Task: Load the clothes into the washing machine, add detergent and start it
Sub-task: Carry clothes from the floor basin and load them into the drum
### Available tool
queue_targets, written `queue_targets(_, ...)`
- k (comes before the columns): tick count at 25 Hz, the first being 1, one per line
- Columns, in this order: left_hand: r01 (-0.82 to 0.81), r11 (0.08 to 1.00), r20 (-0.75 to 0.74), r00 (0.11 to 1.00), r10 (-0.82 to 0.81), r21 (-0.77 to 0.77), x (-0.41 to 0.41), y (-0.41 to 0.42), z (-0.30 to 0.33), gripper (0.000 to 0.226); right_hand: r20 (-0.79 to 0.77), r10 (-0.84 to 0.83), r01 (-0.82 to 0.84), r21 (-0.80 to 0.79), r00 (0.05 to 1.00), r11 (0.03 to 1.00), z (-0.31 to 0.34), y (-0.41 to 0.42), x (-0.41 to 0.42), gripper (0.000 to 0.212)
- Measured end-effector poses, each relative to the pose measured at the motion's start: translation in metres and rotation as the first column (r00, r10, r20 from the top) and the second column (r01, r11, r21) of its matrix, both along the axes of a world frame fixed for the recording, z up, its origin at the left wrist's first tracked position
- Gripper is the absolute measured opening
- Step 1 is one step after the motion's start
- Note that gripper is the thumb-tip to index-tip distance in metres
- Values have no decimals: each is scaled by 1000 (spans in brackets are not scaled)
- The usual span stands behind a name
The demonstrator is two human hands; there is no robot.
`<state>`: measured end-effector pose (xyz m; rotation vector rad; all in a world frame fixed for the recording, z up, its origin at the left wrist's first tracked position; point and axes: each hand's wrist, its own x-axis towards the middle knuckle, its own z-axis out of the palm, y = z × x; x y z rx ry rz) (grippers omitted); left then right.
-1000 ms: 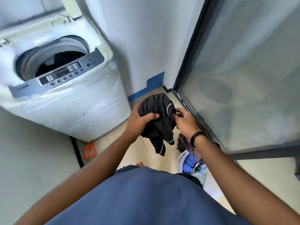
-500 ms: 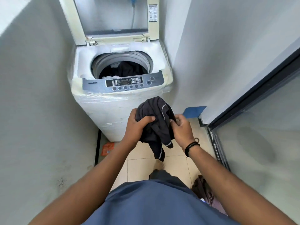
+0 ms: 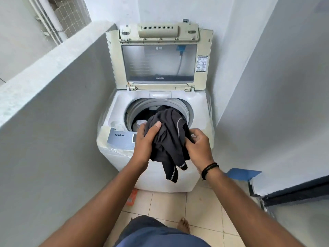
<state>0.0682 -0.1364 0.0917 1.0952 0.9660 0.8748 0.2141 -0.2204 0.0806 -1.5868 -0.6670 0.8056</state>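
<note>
A white top-loading washing machine (image 3: 114, 111) stands straight ahead with its lid (image 3: 159, 56) raised upright. Dark and white clothes lie inside the drum (image 3: 142, 111). A bunched dark grey garment (image 3: 167, 138) with light stitching hangs over the machine's front edge, held from both sides. My left hand (image 3: 145, 142) grips its left side, thumb on top. My right hand (image 3: 199, 147) pinches its right side; a black band circles that wrist. The garment hides most of the control panel (image 3: 121, 139).
Grey walls close in on the left (image 3: 53, 139) and right (image 3: 267, 104), leaving a narrow tiled floor (image 3: 201, 211). An orange packet (image 3: 132, 196) lies on the floor by the machine's left foot. A dark door frame (image 3: 293, 191) is at the lower right.
I have turned and stepped toward the machine. Both hands have carried the dark garment forward and up, from in front of the cabinet to over the drum's front edge.
</note>
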Motion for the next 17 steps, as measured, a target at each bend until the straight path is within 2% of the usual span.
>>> queue_targets(3,-56,998,6,998,56,-15,12,36,20,62,37,34,-35,16,999,999,14,45,18,7)
queue_targets(7,-150,988,-23,988,150,-25,21,90,38,42,101,37,-43,59,994,997,27,101,42,10)
queue_targets(11,-197,980,18,980,197,1,32,147,50,17,211,12,-29,79,978,996,43,156,59,11)
queue_targets(17,-181,983,74,981,178,27,33,233,51,21,335,-87,60,93,938,994,58,219,87,29)
